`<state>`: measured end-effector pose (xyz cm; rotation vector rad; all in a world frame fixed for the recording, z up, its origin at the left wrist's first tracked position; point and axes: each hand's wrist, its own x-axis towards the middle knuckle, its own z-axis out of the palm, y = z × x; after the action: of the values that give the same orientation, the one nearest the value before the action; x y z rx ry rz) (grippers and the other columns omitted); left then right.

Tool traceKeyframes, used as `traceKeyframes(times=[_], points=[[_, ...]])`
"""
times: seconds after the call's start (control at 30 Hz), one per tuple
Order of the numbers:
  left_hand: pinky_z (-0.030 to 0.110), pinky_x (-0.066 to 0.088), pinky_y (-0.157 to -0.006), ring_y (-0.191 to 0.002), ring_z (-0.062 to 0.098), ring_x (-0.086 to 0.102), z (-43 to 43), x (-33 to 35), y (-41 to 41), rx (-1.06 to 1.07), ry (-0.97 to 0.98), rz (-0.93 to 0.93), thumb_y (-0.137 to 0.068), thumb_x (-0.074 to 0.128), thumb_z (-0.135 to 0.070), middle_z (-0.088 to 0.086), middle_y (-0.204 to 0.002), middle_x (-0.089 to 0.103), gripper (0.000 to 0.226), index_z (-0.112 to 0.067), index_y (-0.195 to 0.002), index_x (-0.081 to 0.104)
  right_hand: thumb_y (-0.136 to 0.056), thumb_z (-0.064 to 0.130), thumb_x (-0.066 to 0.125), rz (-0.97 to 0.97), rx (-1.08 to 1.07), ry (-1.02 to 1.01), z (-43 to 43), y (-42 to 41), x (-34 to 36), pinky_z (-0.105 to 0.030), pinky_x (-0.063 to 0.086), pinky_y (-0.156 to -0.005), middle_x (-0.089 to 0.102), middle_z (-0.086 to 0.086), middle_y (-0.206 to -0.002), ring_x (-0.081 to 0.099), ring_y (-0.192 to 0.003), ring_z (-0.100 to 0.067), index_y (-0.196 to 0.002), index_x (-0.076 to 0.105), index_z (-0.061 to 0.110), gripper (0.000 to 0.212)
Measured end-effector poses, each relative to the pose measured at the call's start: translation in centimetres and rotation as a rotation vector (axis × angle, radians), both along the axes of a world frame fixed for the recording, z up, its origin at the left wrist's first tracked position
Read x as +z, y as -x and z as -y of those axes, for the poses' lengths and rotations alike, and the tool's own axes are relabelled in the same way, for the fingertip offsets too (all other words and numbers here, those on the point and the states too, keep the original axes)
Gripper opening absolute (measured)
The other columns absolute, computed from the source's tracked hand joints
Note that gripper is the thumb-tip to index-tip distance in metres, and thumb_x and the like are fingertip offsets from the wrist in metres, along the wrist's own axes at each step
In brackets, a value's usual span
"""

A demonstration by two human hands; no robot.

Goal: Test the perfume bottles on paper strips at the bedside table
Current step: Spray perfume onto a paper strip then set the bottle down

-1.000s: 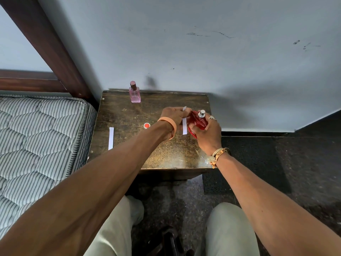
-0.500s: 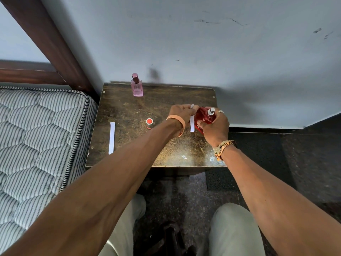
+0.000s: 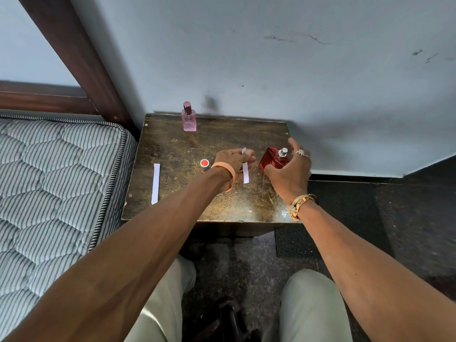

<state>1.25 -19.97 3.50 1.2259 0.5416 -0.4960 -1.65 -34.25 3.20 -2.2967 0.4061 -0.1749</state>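
Observation:
Above the dark bedside table (image 3: 172, 149), my left hand (image 3: 233, 159) pinches a white paper strip (image 3: 245, 171) near its top, so the strip hangs down. My right hand (image 3: 290, 172) grips a red perfume bottle (image 3: 271, 160) with a bare silver spray nozzle, tilted toward the strip; the index finger is raised above the nozzle. The bottle's red cap (image 3: 204, 164) stands on the table left of my left hand. A pink perfume bottle (image 3: 189, 118) with its cap on stands at the table's back edge. A second white strip (image 3: 155, 183) lies flat near the table's left edge.
A striped quilted mattress (image 3: 54, 183) butts against the table's left side, with a dark wooden bed frame (image 3: 74, 53) behind it. A pale wall (image 3: 271, 58) rises right behind the table. My knees (image 3: 311, 304) and a dark floor lie below the front edge.
My hands have drawn slightly apart, so the strip and the red bottle are farther from each other. My right index finger has lifted off the nozzle.

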Motion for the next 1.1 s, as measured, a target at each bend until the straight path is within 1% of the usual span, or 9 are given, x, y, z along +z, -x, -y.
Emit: traceKeyframes(times=[0.1,0.23,0.3,0.4,0.47,0.57,0.83,0.97,1.1], points=[[0.038,0.056,-0.083,-0.091,0.018,0.059,-0.9,0.0,0.4,-0.028,-0.077,0.040,-0.092,0.059,-0.009,0.007,-0.101,0.066,0.020,-0.004,-0.109,0.069,-0.065,0.023,0.072,0.160,-0.028,0.072,-0.2,1.4,1.1,-0.039,0.024,-0.105,0.044,-0.002,-0.130,0.038,-0.123,-0.017,-0.134,0.047,0.022,0.074],[0.029,0.055,-0.061,-0.086,0.016,0.060,-2.2,0.9,1.1,-0.023,-0.074,0.042,-0.092,0.060,-0.010,0.003,-0.099,0.067,0.021,-0.005,-0.111,0.068,-0.075,0.033,0.063,0.260,0.017,0.146,-1.0,2.6,2.0,-0.033,0.022,-0.098,0.047,-0.001,-0.122,0.033,-0.112,-0.005,-0.124,0.057,0.022,0.050],[0.027,0.054,-0.054,-0.076,0.015,0.063,-2.9,1.5,1.7,-0.021,-0.063,0.038,-0.088,0.066,-0.011,0.005,-0.089,0.069,0.020,-0.005,-0.107,0.068,-0.085,0.037,0.060,0.277,0.081,0.131,-1.9,2.8,2.6,-0.032,0.029,-0.095,0.052,0.000,-0.115,0.043,-0.108,-0.009,-0.117,0.062,0.021,0.036],[0.028,0.056,-0.057,-0.067,0.015,0.067,-4.0,2.0,2.7,-0.028,-0.070,0.046,-0.078,0.076,-0.010,0.004,-0.076,0.071,0.017,-0.010,-0.093,0.067,-0.094,0.038,0.057,0.251,0.236,0.061,-3.4,3.1,3.5,-0.033,0.050,-0.075,0.063,0.005,-0.089,0.059,-0.082,-0.010,-0.113,0.066,0.018,0.029],[0.029,0.058,-0.061,-0.068,0.017,0.068,-4.7,2.2,3.1,-0.057,-0.096,0.066,-0.072,0.081,-0.011,0.005,-0.078,0.072,0.027,-0.008,-0.096,0.068,-0.097,0.038,0.054,0.184,0.312,0.029,-4.4,3.2,4.0,-0.026,0.044,-0.059,0.062,0.009,-0.074,0.056,-0.065,-0.003,-0.111,0.068,0.016,0.030],[0.029,0.058,-0.062,-0.069,0.016,0.068,-5.7,2.7,3.8,-0.140,-0.176,0.107,-0.068,0.083,-0.011,0.006,-0.080,0.072,0.027,-0.008,-0.091,0.069,-0.097,0.035,0.055,0.042,0.349,-0.146,-5.3,3.0,4.9,-0.016,0.038,-0.048,0.060,0.014,-0.059,0.048,-0.049,0.001,-0.097,0.071,0.018,0.024],[0.028,0.058,-0.064,-0.073,0.017,0.071,-7.9,3.6,5.4,-0.301,-0.235,0.219,-0.063,0.085,-0.004,0.008,-0.078,0.073,0.029,-0.008,-0.087,0.070,-0.088,0.022,0.072,-0.330,0.391,-0.334,-5.0,3.4,6.2,-0.031,0.051,-0.062,0.073,-0.019,-0.077,0.062,-0.064,-0.021,-0.082,0.075,0.008,0.015],[0.031,0.059,-0.067,-0.072,0.019,0.070,-7.9,4.3,6.4,-0.345,-0.234,0.258,-0.062,0.085,-0.005,0.010,-0.079,0.073,0.033,-0.006,-0.092,0.071,-0.090,0.021,0.070,-0.421,0.434,-0.286,-4.9,4.1,7.5,-0.042,0.057,-0.076,0.074,-0.019,-0.083,0.064,-0.069,-0.022,-0.089,0.073,0.004,0.018],[0.036,0.058,-0.076,-0.079,0.018,0.069,-8.2,5.7,7.3,-0.270,-0.205,0.279,-0.051,0.088,-0.035,0.010,-0.088,0.074,0.045,-0.013,-0.087,0.073,-0.097,0.020,0.054,-0.376,0.426,-0.099,-5.3,5.2,10.0,-0.043,0.056,-0.070,0.071,-0.017,-0.082,0.063,-0.065,-0.017,-0.090,0.067,0.005,0.022]])
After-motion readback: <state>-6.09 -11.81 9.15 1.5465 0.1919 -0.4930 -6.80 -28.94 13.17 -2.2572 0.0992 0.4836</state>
